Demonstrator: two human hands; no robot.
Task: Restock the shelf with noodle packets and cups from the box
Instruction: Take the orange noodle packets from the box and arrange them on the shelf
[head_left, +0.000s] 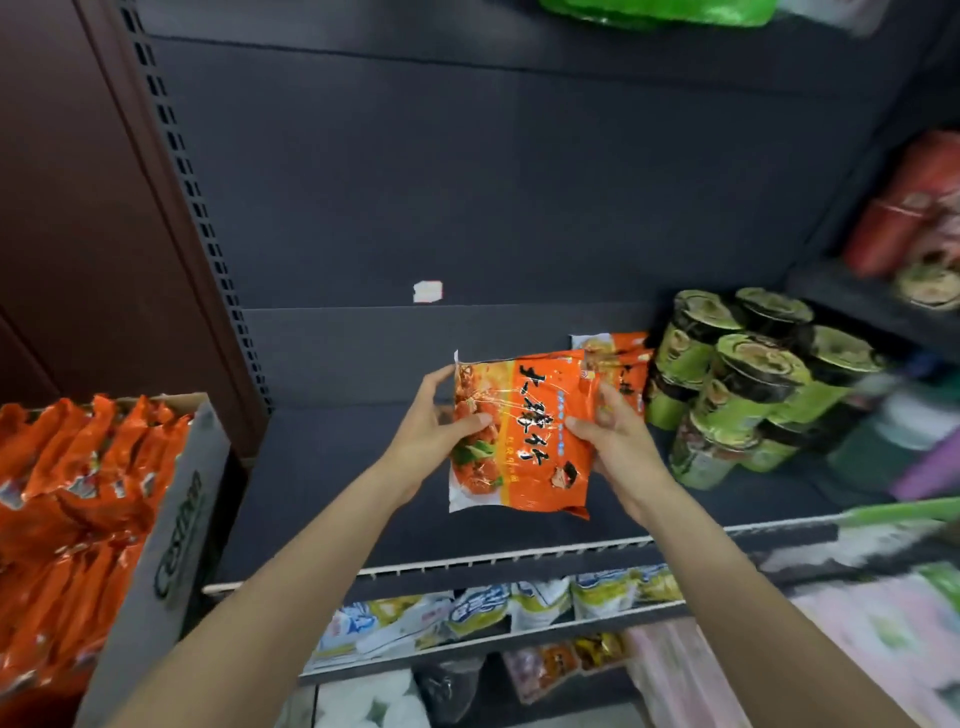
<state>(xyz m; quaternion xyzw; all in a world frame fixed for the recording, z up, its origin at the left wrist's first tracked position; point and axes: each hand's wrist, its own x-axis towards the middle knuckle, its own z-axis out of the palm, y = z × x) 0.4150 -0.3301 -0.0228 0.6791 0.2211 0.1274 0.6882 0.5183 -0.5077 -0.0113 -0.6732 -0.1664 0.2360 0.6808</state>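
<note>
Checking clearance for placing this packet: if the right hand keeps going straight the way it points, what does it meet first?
Probably the orange packets already standing on the shelf, just beyond the right hand and the held packet; the green cups sit further right. Depth is unclear.

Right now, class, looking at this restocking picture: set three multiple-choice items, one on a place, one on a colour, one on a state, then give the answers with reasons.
1. Where is the cardboard box?
A. Left of the shelf
B. On the top shelf
C. Behind the cups

2. What colour are the noodle cups?
A. Blue
B. Green
C. White

3. How is the orange packet held?
A. Lying flat, untouched
B. One hand only
C. Both hands

Answers:
1 A, it sits at the left edge, full of orange packets.
2 B, green stacked cups stand at the right.
3 C, left hand and right hand grip its two sides above the shelf.
</note>
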